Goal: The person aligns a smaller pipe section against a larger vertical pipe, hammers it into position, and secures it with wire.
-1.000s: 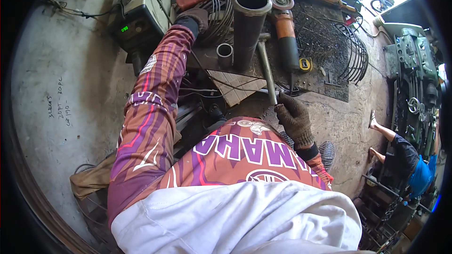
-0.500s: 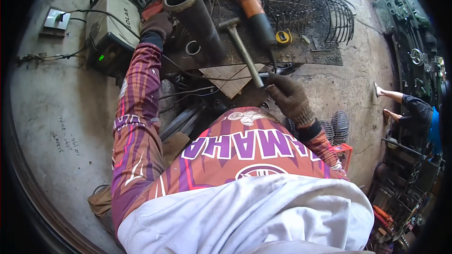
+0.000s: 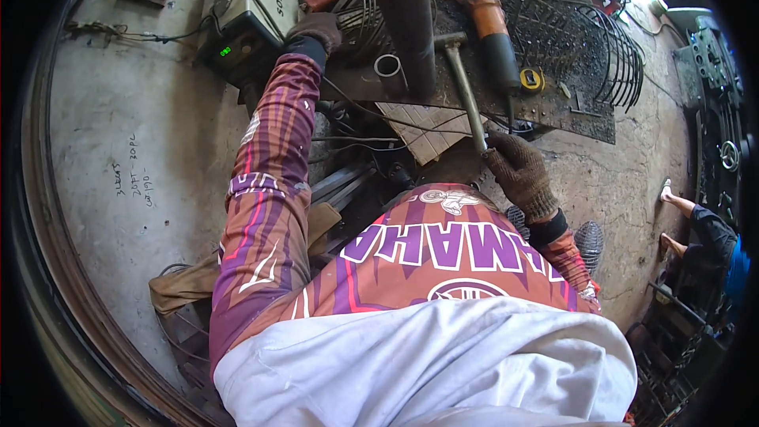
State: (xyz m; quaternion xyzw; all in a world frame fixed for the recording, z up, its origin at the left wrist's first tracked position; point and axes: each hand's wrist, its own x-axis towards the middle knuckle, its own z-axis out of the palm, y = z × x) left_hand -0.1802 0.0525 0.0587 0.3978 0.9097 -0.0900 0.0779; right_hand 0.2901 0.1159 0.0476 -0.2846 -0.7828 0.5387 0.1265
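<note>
My left hand (image 3: 318, 29), in a brown knitted glove, is at the front corner of the grey welding machine (image 3: 251, 1). Its fingers curl closed, and what they hold, if anything, is hidden. A black cable passes close below it. To its right a thick steel pipe (image 3: 413, 46) stands upright on the dark metal table, beside a short, narrow pipe piece (image 3: 389, 68). My gloved right hand (image 3: 522, 178) is off the table's front edge, fingers partly bent and apart, right by the handle end of a metal hammer (image 3: 466, 91). An orange and black angle grinder (image 3: 492, 32) lies beyond.
A yellow tape measure (image 3: 531, 79) and curved metal grilles (image 3: 617, 55) lie on the table (image 3: 581, 122). Cables hang below its front edge. At far right a person's legs (image 3: 696, 225) stretch across the floor near green machinery (image 3: 715, 71). Metal bars (image 3: 340, 186) lean under the table.
My view has swung left, so the scene appears shifted right. My right hand has come closer to the hammer's handle end. My left hand stays by the welding machine.
</note>
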